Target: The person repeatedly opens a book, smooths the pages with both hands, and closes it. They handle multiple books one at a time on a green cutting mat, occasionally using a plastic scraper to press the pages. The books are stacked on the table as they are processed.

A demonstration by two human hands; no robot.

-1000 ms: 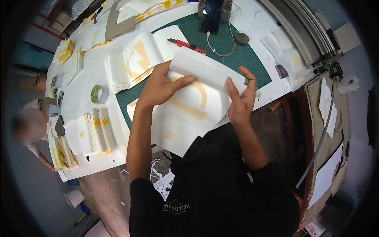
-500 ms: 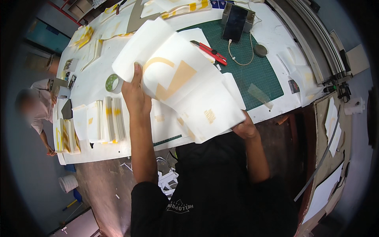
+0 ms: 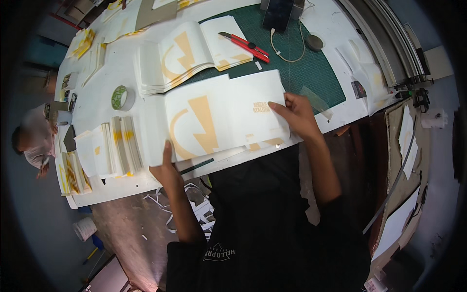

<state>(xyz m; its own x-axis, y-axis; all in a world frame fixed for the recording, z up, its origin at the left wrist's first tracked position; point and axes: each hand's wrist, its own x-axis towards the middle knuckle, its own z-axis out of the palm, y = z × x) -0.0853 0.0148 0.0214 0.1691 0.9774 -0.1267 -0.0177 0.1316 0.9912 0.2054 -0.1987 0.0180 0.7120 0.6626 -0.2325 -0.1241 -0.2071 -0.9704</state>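
Between my two hands is a white printed paper sheet [image 3: 233, 112] with pale orange shapes, spread out above the table's near edge. My left hand [image 3: 168, 170] is closed on its lower left corner, thumb on top. On the right edge, my right hand [image 3: 296, 114] pinches it, thumb over the printed face and fingers underneath. Just beyond lies a stack of similar printed sheets [image 3: 182, 53], partly over a green cutting mat [image 3: 311, 68]. A red utility knife [image 3: 245, 46] rests on that stack's right part.
A green tape roll [image 3: 121, 98] and folded paper bundles [image 3: 121, 146] are at left. A phone [image 3: 278, 17] with a cable stands at the back. Along the right runs a metal rail machine [image 3: 389, 44]. Another person [image 3: 36, 141] is at far left. Paper offcuts [image 3: 202, 214] lie on the floor.
The sheet has gone from tilted and bent to nearly level and flat, lower and nearer me. My left hand moved down, my right hand up. The stack behind now shows.
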